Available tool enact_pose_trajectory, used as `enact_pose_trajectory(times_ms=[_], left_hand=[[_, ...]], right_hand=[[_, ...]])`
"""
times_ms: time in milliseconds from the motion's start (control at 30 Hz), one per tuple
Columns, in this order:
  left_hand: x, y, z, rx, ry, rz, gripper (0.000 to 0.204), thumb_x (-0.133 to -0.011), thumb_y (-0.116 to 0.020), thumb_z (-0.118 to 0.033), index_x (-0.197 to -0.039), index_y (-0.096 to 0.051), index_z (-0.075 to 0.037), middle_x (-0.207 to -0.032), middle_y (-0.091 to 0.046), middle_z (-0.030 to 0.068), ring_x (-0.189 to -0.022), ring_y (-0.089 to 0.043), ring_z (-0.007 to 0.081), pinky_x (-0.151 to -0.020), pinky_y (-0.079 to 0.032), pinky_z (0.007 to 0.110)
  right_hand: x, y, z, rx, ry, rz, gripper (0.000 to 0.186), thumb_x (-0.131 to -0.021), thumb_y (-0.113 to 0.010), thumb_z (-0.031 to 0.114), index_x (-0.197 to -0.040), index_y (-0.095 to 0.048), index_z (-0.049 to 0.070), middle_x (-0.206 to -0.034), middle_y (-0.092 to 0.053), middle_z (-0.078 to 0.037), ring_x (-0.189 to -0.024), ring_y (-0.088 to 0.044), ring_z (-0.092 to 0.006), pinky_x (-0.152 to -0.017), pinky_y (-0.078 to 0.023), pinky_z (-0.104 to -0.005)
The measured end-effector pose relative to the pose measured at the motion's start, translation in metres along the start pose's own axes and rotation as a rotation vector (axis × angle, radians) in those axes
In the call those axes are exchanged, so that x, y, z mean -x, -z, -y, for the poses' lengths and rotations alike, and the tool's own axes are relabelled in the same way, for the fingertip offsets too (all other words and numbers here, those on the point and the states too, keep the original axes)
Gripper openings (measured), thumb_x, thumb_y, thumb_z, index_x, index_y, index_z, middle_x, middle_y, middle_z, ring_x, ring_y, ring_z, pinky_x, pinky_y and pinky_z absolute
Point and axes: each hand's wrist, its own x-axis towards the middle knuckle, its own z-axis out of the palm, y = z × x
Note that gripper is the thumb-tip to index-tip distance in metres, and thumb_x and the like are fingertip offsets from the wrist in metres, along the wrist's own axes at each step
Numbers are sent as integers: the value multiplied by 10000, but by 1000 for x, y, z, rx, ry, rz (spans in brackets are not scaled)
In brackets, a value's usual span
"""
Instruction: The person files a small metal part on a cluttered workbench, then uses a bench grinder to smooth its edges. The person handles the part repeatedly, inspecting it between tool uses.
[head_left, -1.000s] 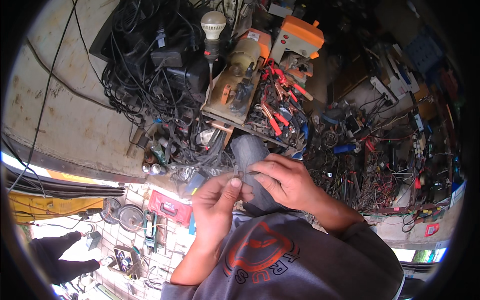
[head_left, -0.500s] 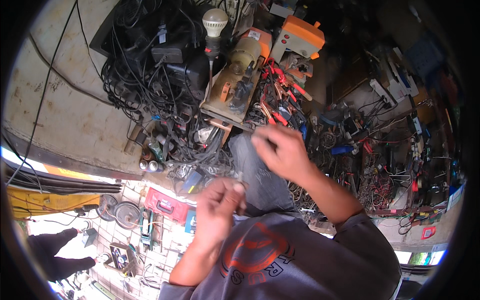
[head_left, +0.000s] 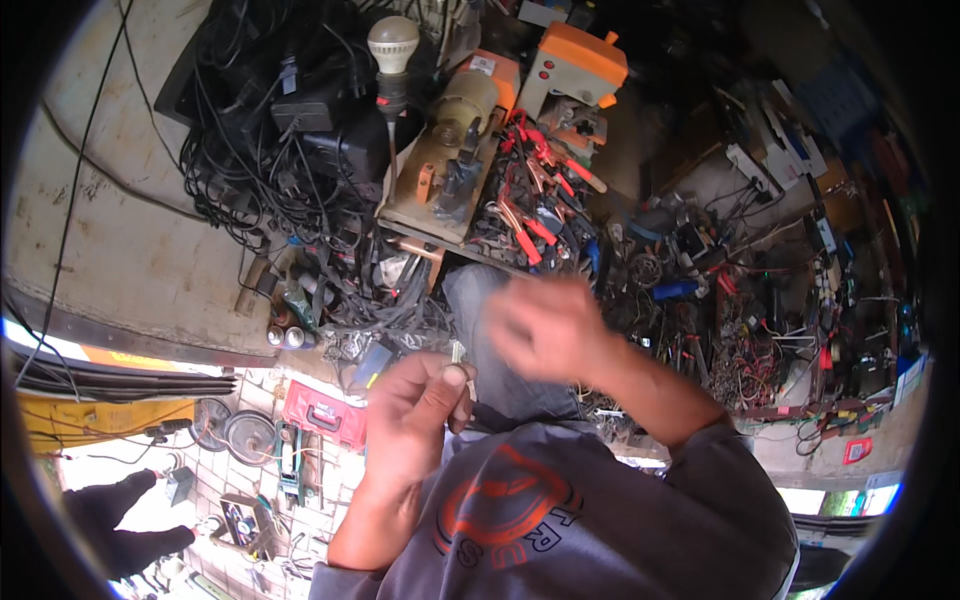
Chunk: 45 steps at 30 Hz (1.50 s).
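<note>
Small pale piece (head_left: 457,352) wants steadiness: left hand (head_left: 415,400) pinches it; right hand (head_left: 548,328) blurs, its grip impossible to tell.

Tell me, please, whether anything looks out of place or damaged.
The cables at upper left lie tangled, and the pale panel beside them looks stained. The piece in the left hand is too small to judge.

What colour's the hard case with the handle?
Red case, best seen in the head view.

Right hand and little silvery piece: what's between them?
The head view shows only grey trouser leg behind the gap between the right hand and the silvery piece.
</note>
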Motion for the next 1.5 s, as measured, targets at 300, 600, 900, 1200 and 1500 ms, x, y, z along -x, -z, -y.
enact_pose_trajectory(times_ms=[300,600,900,1200,1500], left_hand=[[-5,-8,-2,-82,-1,2,165,-955,-593,-122,-938,-628,39,-683,-586,49,-592,-517,102,-546,-416,235],[-14,-11,11,-94,-99,18,209,-985,-554,-168,-897,-605,14,-685,-555,8,-612,-500,88,-566,-411,222],[-15,-10,20,-286,-251,-70,344,-1039,-433,-265,-849,-559,-8,-643,-465,-26,-580,-378,55,-521,-309,228],[-16,-16,25,-294,-288,-75,287,-1044,-405,-216,-827,-484,-45,-650,-407,-39,-560,-306,39,-502,-265,224],[-15,-18,23,-261,-318,-97,289,-1049,-404,-224,-852,-495,-33,-674,-445,-37,-595,-354,39,-518,-307,216]], right_hand=[[-8,8,-2,-558,-358,-60,117,-882,-674,60,-960,-652,-24,-848,-676,-85,-716,-620,-119,-646,-496,-261],[-14,-3,12,-1117,-637,275,122,-931,-633,102,-956,-628,-17,-760,-590,18,-711,-520,-30,-587,-420,-212],[0,-6,31,-647,-385,-46,233,-945,-588,104,-1112,-617,-56,-912,-677,-168,-784,-682,-216,-662,-517,-294],[0,-8,44,-600,-491,-75,166,-919,-591,48,-1052,-627,-46,-817,-671,-151,-685,-676,-206,-604,-522,-306],[-7,-16,53,-564,-524,-129,130,-905,-601,64,-1008,-622,-13,-678,-593,-155,-544,-597,-216,-508,-466,-331]])
